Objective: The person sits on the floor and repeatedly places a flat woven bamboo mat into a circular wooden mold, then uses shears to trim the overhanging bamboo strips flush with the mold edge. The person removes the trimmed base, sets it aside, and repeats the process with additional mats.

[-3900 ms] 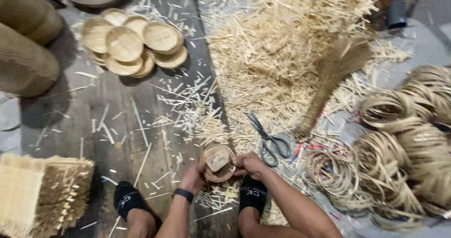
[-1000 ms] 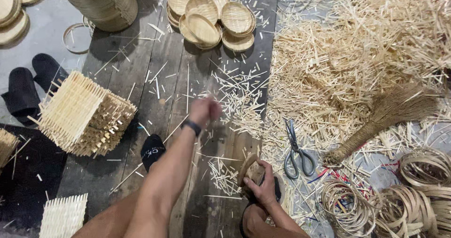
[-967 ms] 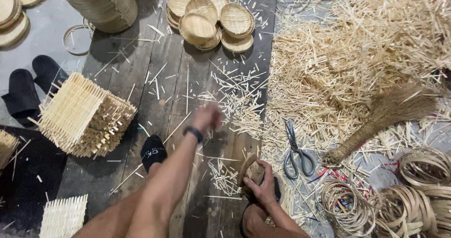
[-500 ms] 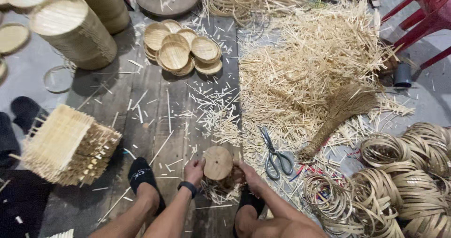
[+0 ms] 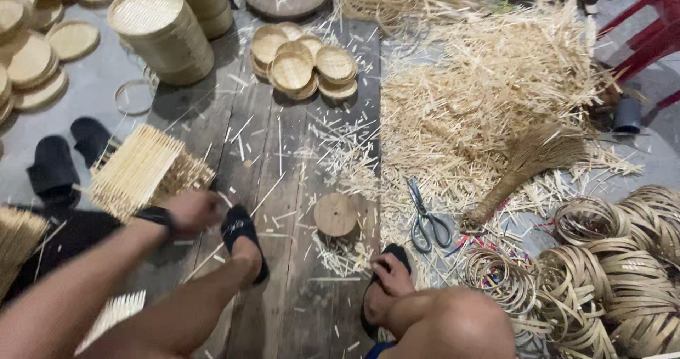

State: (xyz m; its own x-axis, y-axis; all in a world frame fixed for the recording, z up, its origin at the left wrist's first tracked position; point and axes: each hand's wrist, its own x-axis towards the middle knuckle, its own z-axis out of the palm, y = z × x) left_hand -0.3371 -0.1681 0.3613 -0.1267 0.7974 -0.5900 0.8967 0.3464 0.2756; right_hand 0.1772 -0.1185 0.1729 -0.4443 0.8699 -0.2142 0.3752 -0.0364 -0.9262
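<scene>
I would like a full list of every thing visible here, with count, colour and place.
round wooden disc: one, tan, on the plank floor between the feet
scissors: one, grey, right of the disc
broom: one, brown, on the stick pile
bamboo sticks: a big pile, pale yellow, upper right
woven lids: a small heap, tan, top centre
bamboo rings: many, tan, lower right
woven square mat stack: one, yellow, left
black slippers: two, far left
left hand: by the mat stack
right hand: not visible
</scene>
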